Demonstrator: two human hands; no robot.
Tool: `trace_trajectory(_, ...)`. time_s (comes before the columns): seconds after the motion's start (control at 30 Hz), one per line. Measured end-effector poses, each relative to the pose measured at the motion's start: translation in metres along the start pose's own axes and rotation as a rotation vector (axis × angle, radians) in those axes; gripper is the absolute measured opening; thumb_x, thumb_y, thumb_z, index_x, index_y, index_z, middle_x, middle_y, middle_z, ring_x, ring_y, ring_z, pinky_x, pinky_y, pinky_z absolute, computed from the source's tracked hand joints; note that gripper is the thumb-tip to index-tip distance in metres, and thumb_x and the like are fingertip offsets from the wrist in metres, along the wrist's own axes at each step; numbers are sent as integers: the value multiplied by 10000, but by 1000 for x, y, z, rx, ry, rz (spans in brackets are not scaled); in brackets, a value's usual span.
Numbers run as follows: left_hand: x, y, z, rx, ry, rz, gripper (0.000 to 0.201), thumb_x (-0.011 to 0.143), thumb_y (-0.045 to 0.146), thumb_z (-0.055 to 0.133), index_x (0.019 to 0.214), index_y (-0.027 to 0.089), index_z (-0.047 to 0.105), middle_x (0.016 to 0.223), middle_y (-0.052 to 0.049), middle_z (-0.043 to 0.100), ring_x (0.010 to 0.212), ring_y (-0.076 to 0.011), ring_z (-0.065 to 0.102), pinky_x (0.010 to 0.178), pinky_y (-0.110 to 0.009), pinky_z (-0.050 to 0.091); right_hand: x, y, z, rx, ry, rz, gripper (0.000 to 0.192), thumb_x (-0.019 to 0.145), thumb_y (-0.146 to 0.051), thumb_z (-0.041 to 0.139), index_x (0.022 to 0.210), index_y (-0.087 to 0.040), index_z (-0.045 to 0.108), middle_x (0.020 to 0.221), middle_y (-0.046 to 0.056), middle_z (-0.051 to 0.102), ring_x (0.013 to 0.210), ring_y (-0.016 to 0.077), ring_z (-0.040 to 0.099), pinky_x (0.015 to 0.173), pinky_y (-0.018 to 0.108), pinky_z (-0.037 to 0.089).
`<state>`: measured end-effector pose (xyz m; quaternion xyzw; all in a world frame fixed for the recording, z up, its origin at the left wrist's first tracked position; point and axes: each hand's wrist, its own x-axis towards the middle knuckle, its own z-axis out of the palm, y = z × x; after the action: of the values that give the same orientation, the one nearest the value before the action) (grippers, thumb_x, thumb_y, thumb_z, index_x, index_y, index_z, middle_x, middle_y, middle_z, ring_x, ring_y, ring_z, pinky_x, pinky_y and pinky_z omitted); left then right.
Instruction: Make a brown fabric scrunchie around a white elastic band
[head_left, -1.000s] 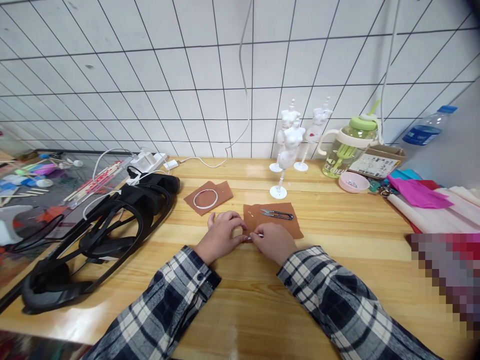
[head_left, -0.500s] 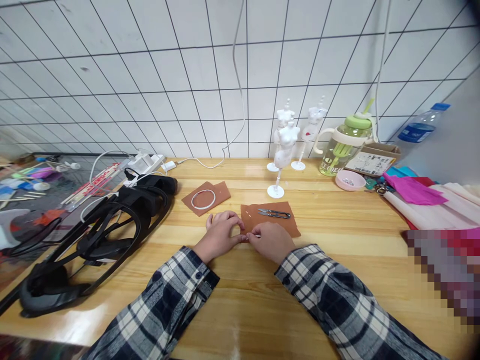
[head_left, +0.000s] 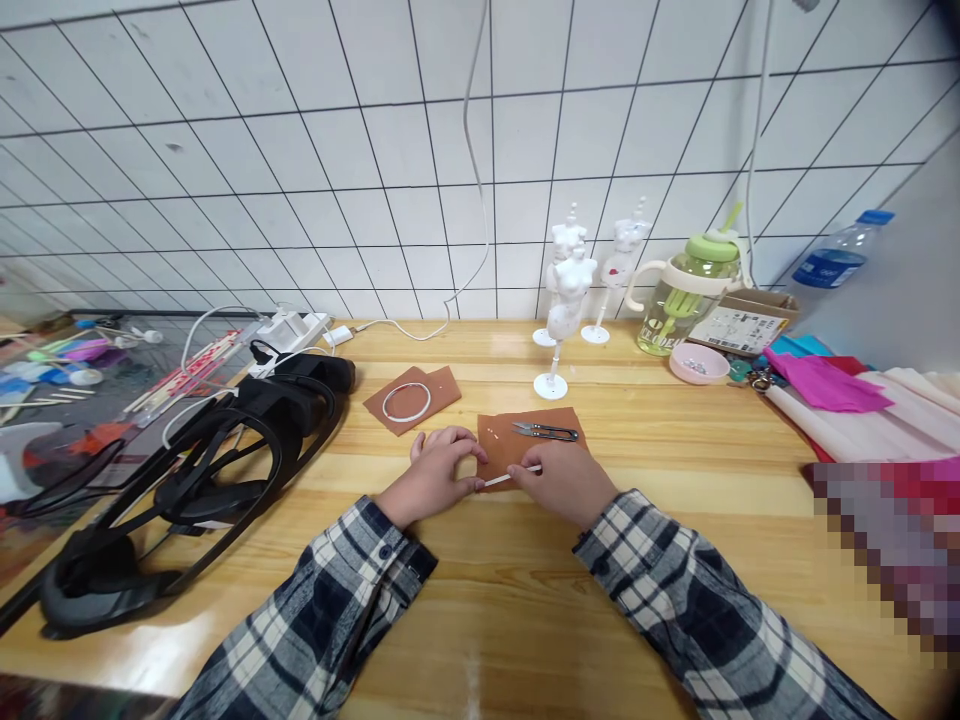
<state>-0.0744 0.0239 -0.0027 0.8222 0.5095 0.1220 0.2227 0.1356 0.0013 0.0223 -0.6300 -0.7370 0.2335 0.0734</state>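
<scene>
My left hand (head_left: 437,472) and my right hand (head_left: 564,478) rest on the wooden table (head_left: 675,560), each pinching an end of a thin white strip (head_left: 511,476) stretched between them. The strip lies over the near edge of a brown leather piece (head_left: 501,446). Small thread snips (head_left: 545,431) lie on that piece just beyond my right hand. A second brown piece (head_left: 439,385) with a white ring (head_left: 407,401) on it sits beyond my left hand.
White mini mannequin stands (head_left: 565,300) stand behind the leather. At the left lie black headsets (head_left: 202,460) with cables. A green-lidded jug (head_left: 686,295), a pink dish (head_left: 699,363), a water bottle (head_left: 836,255) and pink and cream fabric rolls (head_left: 855,400) fill the right.
My hands were touching over the leather's edge. My right hand has drawn to the right, and a length of the white strip now shows between the hands.
</scene>
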Motion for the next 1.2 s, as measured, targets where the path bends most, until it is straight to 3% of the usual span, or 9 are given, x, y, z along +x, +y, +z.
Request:
trace_trajectory(0.1, -1, -4, -6, -61, -47, 37, 278, 751, 302, 698, 1021, 309, 631, 1208, -2, 549, 1184, -231, 465, 1065, -474, 210, 3, 7, 1, 39, -57, -23, 320, 841, -427, 515, 644, -215, 651, 685, 2, 673, 633, 125, 554, 546, 248, 294)
trace_trajectory(0.27, 1, -2, -2, -67, 76, 107, 181, 808, 351, 648, 975, 282, 656, 1158, -15, 570, 1125, -211, 502, 1055, -427, 262, 4, 11, 5, 65, -79, -47, 287, 845, -396, 524, 665, -206, 642, 713, -3, 668, 644, 113, 542, 553, 238, 294)
trace_trajectory(0.4, 3, 2, 5, -13, 24, 176, 197, 780, 361, 688, 965, 296, 662, 1153, -7, 575, 1122, -218, 501, 1084, -462, 201, 4, 10, 5, 25, -81, -32, 286, 854, -406, 511, 691, -218, 652, 725, -6, 669, 649, 118, 543, 548, 244, 286)
trace_trajectory(0.6, 3, -1, 7, -10, 8, 170, 235, 777, 372, 691, 995, 295, 646, 1176, -19, 566, 1135, -227, 489, 1057, -438, 250, 3, 10, 7, -80, -83, 5, 291, 853, -437, 501, 731, -239, 676, 777, 5, 691, 683, 137, 577, 548, 252, 280)
trace_trajectory(0.83, 3, -1, 8, -3, -7, 141, 250, 758, 339, 706, 993, 291, 634, 1192, -14, 554, 1154, -229, 480, 1072, -447, 220, 0, 6, 8, -174, -62, 24, 284, 848, -433, 482, 795, -252, 694, 814, 20, 707, 748, 173, 618, 568, 264, 314)
trace_trajectory(1.03, 3, 4, 9, 4, 4, 93, 197, 831, 418, 614, 964, 273, 625, 1174, -12, 557, 1142, -226, 479, 1069, -473, 206, 0, 5, 8, -184, -67, 14, 281, 863, -425, 465, 813, -258, 686, 833, 21, 711, 768, 188, 633, 601, 275, 370)
trace_trajectory(1.2, 2, 4, 13, 21, 11, 92, 231, 791, 393, 668, 978, 273, 602, 1178, -11, 552, 1157, -235, 469, 1075, -497, 176, 1, 6, 10, -198, -65, 2, 293, 870, -430, 464, 818, -241, 681, 835, 33, 713, 785, 195, 644, 616, 281, 383)
